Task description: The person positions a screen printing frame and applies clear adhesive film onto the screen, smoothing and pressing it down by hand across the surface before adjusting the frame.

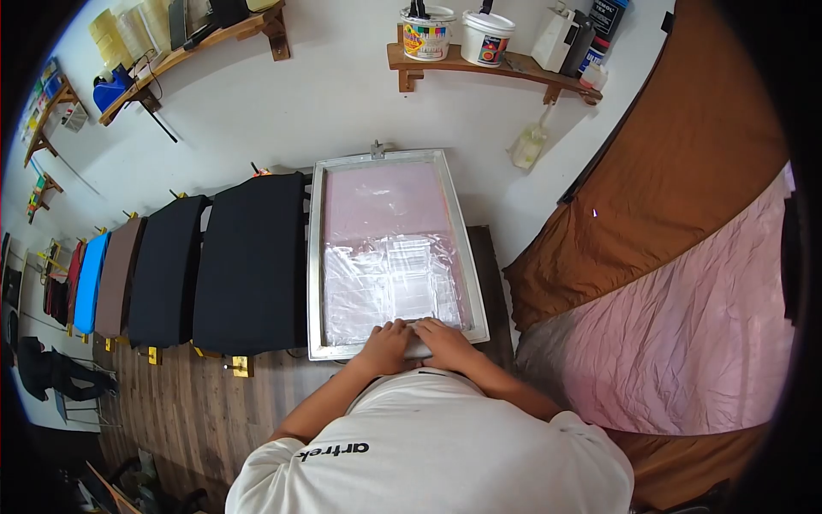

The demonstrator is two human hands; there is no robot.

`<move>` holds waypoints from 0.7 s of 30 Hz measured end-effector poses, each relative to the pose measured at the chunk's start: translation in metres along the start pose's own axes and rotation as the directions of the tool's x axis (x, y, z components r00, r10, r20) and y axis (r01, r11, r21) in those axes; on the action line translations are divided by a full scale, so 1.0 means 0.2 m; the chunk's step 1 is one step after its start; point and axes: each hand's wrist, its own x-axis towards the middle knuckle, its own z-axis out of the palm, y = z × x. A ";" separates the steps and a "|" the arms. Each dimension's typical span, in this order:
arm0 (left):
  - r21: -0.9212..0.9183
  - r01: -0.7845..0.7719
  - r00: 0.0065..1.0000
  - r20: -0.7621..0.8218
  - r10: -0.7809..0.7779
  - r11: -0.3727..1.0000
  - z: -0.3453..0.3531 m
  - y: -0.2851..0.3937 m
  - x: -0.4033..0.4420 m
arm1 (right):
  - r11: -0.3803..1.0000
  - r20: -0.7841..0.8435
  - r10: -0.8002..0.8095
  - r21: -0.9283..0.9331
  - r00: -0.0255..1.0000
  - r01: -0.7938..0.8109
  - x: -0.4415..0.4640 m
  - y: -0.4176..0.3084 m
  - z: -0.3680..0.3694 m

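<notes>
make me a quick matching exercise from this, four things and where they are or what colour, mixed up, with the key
1. frame
2. left hand
3. blue cloth
4. white buckets

a. on a wooden shelf
b. between brown cloth and dark red cloth
c. silver-coloured
d. beside the right hand

Pairs: 1-c, 2-d, 3-b, 4-a

The metal-rimmed pinkish screen (316, 257), wrinkled shiny film (394, 287) over its near half, lies flat, right of the largest black cloth (250, 265).
</notes>
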 end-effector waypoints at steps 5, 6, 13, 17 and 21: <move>-0.336 0.141 0.783 -0.537 -0.313 0.931 -0.06 -0.26 -0.24 | 0.947 -0.407 0.285 0.263 0.868 -0.188 -0.16 0.17 -0.12; -0.321 0.391 0.660 -0.555 -0.506 0.863 -0.08 -0.28 -0.32 | 0.930 -0.543 0.364 0.259 0.757 -0.261 -0.21 0.22 -0.12; -0.223 0.845 0.433 -0.247 -0.867 0.486 0.27 -0.65 -0.70 | 0.582 -0.035 0.795 0.321 0.605 -0.747 -0.52 0.58 0.09; -0.440 0.769 0.491 -0.056 -0.869 0.463 0.29 -0.63 -0.72 | 0.673 -0.267 0.733 0.151 0.626 -0.724 -0.51 0.59 0.19; -0.518 0.749 0.401 -0.142 -0.905 0.413 0.06 -0.47 -0.72 | 0.646 -0.276 0.764 0.344 0.584 -0.682 -0.50 0.52 0.05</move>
